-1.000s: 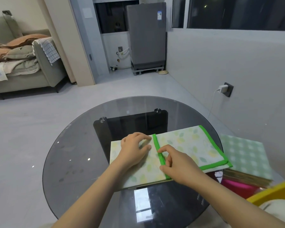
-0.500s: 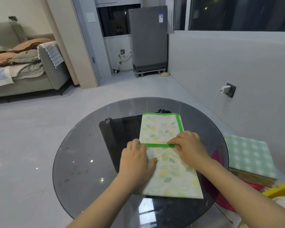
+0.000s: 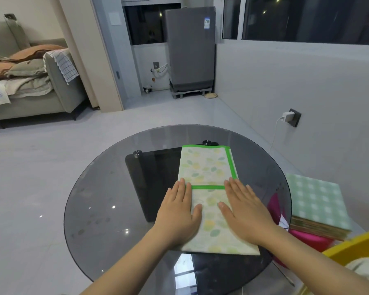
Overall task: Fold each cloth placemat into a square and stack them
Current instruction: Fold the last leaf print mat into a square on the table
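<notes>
Pressing flat with straight fingers, the left hand [image 3: 180,216] and right hand [image 3: 246,211] rest on the near half of the leaf-print placemat [image 3: 207,167], lying at the tabletop's [image 3: 98,199] centre; a folded stack [image 3: 316,201] sits at three o'clock.

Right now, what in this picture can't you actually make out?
- Placemat: the parts under the left hand and right hand, head view.
- Side stack: lower layers covered by its green checked top cloth.
- Yellow thing: cut off by the right edge.
- Fridge label: too small.
</notes>
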The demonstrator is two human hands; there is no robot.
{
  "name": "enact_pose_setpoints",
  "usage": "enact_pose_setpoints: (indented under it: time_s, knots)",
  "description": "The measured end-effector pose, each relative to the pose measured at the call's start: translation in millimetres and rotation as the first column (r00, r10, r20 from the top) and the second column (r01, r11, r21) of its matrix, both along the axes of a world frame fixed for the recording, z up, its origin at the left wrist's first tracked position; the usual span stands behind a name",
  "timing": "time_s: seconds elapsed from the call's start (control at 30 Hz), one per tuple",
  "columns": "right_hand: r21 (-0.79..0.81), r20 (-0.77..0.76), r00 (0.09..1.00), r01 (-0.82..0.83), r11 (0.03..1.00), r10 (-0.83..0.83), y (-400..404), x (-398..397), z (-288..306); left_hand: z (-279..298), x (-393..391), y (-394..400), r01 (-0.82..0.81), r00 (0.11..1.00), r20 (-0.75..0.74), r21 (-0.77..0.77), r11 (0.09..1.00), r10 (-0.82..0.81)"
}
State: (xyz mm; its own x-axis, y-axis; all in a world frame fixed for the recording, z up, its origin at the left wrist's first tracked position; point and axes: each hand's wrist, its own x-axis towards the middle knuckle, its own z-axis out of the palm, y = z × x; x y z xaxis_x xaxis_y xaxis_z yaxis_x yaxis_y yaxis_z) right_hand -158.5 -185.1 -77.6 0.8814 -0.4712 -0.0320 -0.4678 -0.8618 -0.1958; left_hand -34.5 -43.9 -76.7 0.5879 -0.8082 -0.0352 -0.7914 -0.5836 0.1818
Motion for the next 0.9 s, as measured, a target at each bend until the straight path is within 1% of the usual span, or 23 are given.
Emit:
enact_pose_setpoints:
  time_s: [0.07, 0.17, 0.23, 0.3, 0.37, 0.43, 0.5, 0.57, 0.63, 0.77, 0.83, 0.9]
  knots:
    - [-0.017, -0.017, 0.999, 0.037, 0.999, -0.038, -2.1, -1.7, 2.1, 2.5, 2.0, 1.1, -0.015, 1.0, 0.019, 0.006, 1.0, 0.014]
    - [-0.109, -0.003, 0.999, 0.043, 0.993, -0.043, -1.7, 1.5, 7.9, 9.8, 5.8, -2.1, -0.012, 0.992, 0.122, -0.03, 0.999, 0.015]
    - [-0.152, 0.043, 0.999, 0.01, 0.988, -0.004, -3.1, 4.1, 13.2, 13.7, 9.0, -6.3, 0.017, 0.981, 0.195, -0.123, 0.992, 0.008]
    - [-0.108, 0.116, 0.992, -0.029, 0.994, 0.041, -5.1, 5.8, 19.5, 14.3, 14.0, -11.7, 0.033, 0.974, 0.226, -0.238, 0.971, 0.022]
    - [0.033, 0.203, 0.979, -0.032, 0.999, 0.025, -8.4, 8.2, 22.1, 14.5, 18.1, -17.0, 0.013, 0.984, 0.176, -0.292, 0.956, 0.04]
    - [0.193, 0.269, 0.959, 0.036, 0.981, -0.088, -13.1, 12.7, 22.0, 14.3, 20.5, -21.4, -0.063, 0.995, 0.053, -0.334, 0.941, 0.085]
    - [0.295, 0.31, 0.924, 0.133, 0.946, -0.226, -18.6, 18.9, 23.9, 15.6, 23.6, -26.3, -0.154, 0.988, -0.082, -0.4, 0.904, 0.132]
    - [0.343, 0.336, 0.883, 0.21, 0.916, -0.328, -25.0, 25.3, 27.4, 16.9, 28.4, -31.1, -0.241, 0.968, -0.172, -0.434, 0.868, 0.182]
    - [0.381, 0.349, 0.847, 0.263, 0.886, -0.401, -32.7, 30.2, 30.0, 17.5, 34.2, -35.9, -0.304, 0.948, -0.226, -0.435, 0.847, 0.225]
    - [0.498, 0.352, 0.788, 0.3, 0.814, -0.506, -45.2, 38.7, 30.2, 17.7, 47.9, -43.4, -0.408, 0.904, -0.309, -0.41, 0.816, 0.296]
    - [0.499, 0.326, 0.779, 0.34, 0.798, -0.536, -48.2, 42.5, 30.0, 16.9, 55.7, -46.4, -0.453, 0.879, -0.348, -0.396, 0.799, 0.326]
    - [0.478, 0.305, 0.788, 0.359, 0.801, -0.535, -50.2, 45.8, 29.7, 15.0, 62.6, -49.9, -0.486, 0.859, -0.372, -0.384, 0.785, 0.35]
